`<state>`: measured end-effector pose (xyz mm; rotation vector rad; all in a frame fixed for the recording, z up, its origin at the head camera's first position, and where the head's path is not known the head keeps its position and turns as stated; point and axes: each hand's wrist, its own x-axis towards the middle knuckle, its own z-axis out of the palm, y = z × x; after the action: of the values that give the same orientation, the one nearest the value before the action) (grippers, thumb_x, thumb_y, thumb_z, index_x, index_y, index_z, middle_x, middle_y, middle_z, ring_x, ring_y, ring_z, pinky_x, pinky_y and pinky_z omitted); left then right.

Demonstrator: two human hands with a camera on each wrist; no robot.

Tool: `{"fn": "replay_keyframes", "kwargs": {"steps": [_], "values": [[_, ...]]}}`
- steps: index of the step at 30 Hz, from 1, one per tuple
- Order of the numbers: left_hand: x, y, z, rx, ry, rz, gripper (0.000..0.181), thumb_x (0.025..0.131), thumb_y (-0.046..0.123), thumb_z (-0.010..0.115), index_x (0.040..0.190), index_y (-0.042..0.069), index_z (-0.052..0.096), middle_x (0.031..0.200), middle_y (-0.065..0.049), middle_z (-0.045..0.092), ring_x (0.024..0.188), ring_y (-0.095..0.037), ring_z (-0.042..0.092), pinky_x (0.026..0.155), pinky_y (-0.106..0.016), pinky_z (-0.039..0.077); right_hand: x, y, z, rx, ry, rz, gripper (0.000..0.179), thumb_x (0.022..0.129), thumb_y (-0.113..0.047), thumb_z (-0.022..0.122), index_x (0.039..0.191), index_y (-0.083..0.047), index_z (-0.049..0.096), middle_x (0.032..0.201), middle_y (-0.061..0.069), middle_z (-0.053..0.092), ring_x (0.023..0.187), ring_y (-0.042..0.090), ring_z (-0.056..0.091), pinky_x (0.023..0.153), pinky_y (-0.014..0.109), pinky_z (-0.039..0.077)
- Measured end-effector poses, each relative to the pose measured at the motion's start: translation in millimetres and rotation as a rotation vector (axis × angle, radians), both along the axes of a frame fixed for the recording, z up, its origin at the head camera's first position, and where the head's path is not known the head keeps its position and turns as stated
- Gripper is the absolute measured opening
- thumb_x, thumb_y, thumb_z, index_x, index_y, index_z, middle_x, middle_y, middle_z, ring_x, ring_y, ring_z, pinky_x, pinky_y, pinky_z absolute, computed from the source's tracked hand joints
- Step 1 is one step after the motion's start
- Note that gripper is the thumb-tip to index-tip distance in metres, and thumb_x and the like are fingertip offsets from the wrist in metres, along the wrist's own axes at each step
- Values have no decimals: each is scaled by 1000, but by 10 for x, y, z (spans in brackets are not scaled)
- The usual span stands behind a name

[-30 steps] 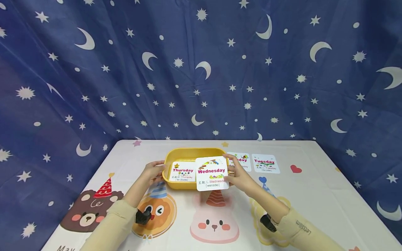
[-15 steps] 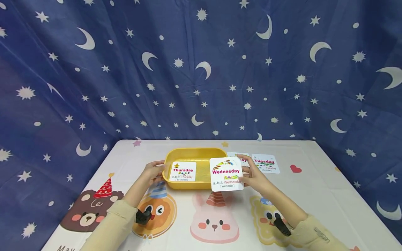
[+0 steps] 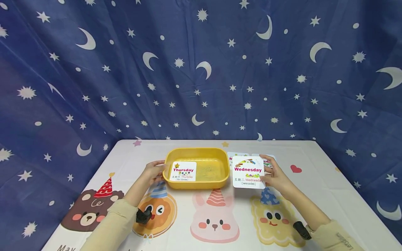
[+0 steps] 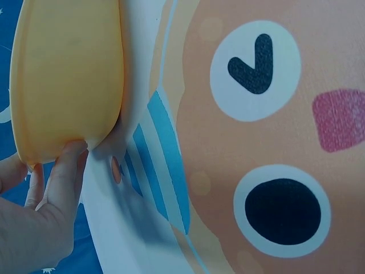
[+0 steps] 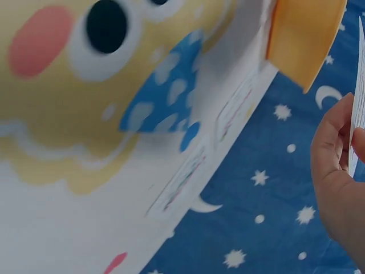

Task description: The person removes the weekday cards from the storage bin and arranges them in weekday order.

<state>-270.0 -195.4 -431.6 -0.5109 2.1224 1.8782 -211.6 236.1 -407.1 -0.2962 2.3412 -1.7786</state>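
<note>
My right hand (image 3: 276,176) pinches the right edge of a white square "Wednesday" flashcard (image 3: 245,181) between thumb and fingers. In the right wrist view the card (image 5: 358,103) shows nearly edge-on, raised off the table. At the left end of a yellow plastic tray (image 3: 216,184), my left hand (image 3: 154,171) grips the rim; the left wrist view has fingertips (image 4: 74,147) against its wall. A "Thursday" flashcard (image 3: 183,170) lies inside the tray on the left. Behind the held card, "Monday" (image 3: 237,154) and "Tuesday" (image 3: 270,161) flashcards lie on the table, both partly covered from the head view.
The table carries a white cloth (image 3: 333,209) printed with cartoon animals, a red heart and stars. A dark blue curtain (image 3: 201,87) with moons and stars hangs behind the table's back edge and along its sides.
My right hand has carried the "Wednesday" card rightward from over the tray to in front of the "Monday" and "Tuesday" cards. The left hand and tray have stayed put.
</note>
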Motion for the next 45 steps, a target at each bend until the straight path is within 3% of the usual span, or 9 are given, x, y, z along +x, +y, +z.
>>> {"fn": "replay_keyframes", "kwargs": {"steps": [13,19,26,31,35,39,43,45], "values": [[16,6,-1,-6,-1,0,43,96,8,50,138,0,41,122,-24,57,72,-11,65,62,-25,58,-16,426,-86,81,-14,-93,76,88,8,49,149,-7,6,117,32,52,80,11,63,66,26,56],[46,10,5,-16,-2,-7,43,97,9,49,139,0,40,125,-26,54,74,-12,64,65,-26,58,-59,619,-139,187,-25,-114,77,87,10,43,149,-1,0,114,31,48,77,6,56,60,23,48],[44,20,16,-6,10,-17,43,98,8,48,139,0,38,138,-29,43,73,-10,65,65,-26,59,-174,844,-206,245,-69,-120,85,81,11,40,147,1,-11,126,38,33,82,7,51,63,23,46],[31,10,9,-3,10,-7,44,97,8,49,139,-1,39,132,-28,49,73,-11,64,62,-25,58,-291,1012,-211,281,-76,-149,85,83,12,41,146,1,-16,122,42,37,78,7,54,62,27,49],[25,5,5,-5,17,1,43,97,9,49,138,-1,40,123,-26,55,75,-12,64,62,-25,58,-360,1143,-199,300,-95,-203,78,84,10,42,144,10,-9,113,36,46,74,5,55,62,28,50],[20,10,9,-7,18,-2,43,97,9,48,139,0,40,127,-27,53,77,-13,65,64,-26,58,-404,1260,-190,307,-121,-273,66,85,6,43,139,21,8,105,26,54,71,3,54,62,27,50],[9,29,27,-25,0,1,43,98,10,48,139,1,39,131,-27,49,78,-13,64,64,-26,58,-455,1379,-219,285,-143,-348,63,84,5,41,137,23,15,91,10,57,67,4,52,59,25,48],[1,37,26,-37,-7,4,43,98,10,48,139,1,40,130,-26,49,78,-13,63,64,-25,58,-499,1433,-229,277,-169,-392,64,83,5,41,138,22,14,91,12,56,66,5,51,58,25,49]]}}
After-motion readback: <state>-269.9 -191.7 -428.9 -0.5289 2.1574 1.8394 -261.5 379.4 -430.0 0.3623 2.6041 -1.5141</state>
